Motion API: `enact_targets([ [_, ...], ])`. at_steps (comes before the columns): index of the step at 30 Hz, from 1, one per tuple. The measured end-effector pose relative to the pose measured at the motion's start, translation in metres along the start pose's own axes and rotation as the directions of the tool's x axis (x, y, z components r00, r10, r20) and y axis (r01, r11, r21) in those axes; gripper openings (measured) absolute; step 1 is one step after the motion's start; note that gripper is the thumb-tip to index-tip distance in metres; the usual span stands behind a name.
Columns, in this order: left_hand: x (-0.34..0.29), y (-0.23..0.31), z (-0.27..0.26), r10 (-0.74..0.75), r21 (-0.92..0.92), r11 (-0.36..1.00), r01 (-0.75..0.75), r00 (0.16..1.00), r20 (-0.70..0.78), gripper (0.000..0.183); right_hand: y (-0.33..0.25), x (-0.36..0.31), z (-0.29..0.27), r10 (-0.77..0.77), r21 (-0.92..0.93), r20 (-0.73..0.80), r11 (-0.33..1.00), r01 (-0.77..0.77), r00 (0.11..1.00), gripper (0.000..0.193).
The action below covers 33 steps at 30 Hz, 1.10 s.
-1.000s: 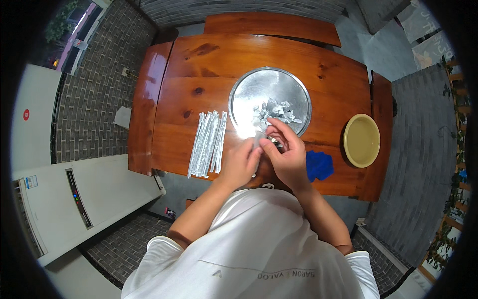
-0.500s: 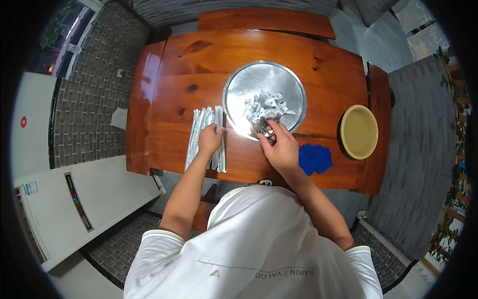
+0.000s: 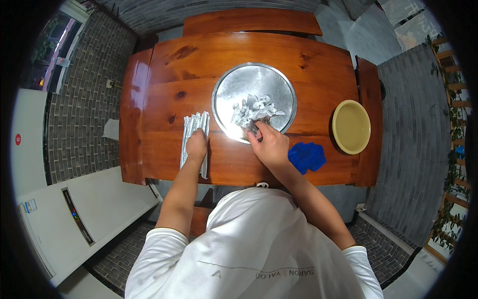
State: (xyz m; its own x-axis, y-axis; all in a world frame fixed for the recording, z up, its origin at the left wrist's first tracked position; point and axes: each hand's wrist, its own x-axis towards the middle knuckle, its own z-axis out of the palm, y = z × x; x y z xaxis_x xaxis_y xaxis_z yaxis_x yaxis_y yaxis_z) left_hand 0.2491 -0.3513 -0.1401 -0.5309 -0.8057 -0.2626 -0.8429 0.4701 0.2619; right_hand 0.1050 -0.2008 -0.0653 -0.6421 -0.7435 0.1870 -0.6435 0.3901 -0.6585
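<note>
Resting over a row of long silvery-wrapped packets (image 3: 186, 132), just left of the round metal tray (image 3: 249, 79), here's the left hand (image 3: 196, 144), fingers drawn together on the packets' upper half; whether they're clamped on one, I cannot tell from here! Over to the tray's near edge, and the right hand (image 3: 272, 146) is right up against a heap of crumpled silvery wrappers (image 3: 256, 109), thumb parted from the curled fingers, a dark sliver showing between them, too small to name, and I can't say whether it's gripped. That heap sits on the near half of the tray. To the tray's lower right, a bunched blue cloth (image 3: 306, 157); well right of the tray, a yellow basin (image 3: 348, 151). Beneath it all, the glossy wooden table (image 3: 279, 45), and beyond the tray, a wooden bench (image 3: 251, 22).
</note>
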Motion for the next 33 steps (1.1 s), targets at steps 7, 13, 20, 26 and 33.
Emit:
enact_targets([
  [7, -0.016, 0.034, -0.014, 0.085, -0.427, 0.881, -0.204, 0.956, -0.28, 0.022, 0.004, 0.003, 0.005, -0.015, 0.066, -0.092, 0.998, 0.022, 0.996, 0.017],
  [13, -0.042, 0.082, -0.026, 0.161, -0.65, 0.607, -0.458, 0.871, -0.463, 0.025, 0.001, 0.002, 0.001, -0.007, 0.058, -0.031, 0.998, 0.008, 1.0, 0.012],
  [20, -0.048, 0.096, -0.028, 0.031, -0.703, 0.635, -0.32, 0.92, -0.39, 0.028, -0.004, 0.0, -0.005, 0.004, -0.041, -0.04, 0.999, -0.006, 0.999, 0.011],
  [26, -0.05, 0.096, -0.026, 0.068, -0.628, 0.654, -0.422, 0.86, -0.506, 0.023, -0.005, -0.001, -0.004, -0.002, -0.01, -0.039, 1.0, 0.002, 0.999, 0.014],
  [33, -0.052, 0.096, -0.027, 0.079, -0.663, 0.612, -0.431, 0.868, -0.491, 0.013, 0.0, -0.001, -0.006, -0.031, 0.047, -0.051, 0.998, 0.033, 0.998, 0.01],
])
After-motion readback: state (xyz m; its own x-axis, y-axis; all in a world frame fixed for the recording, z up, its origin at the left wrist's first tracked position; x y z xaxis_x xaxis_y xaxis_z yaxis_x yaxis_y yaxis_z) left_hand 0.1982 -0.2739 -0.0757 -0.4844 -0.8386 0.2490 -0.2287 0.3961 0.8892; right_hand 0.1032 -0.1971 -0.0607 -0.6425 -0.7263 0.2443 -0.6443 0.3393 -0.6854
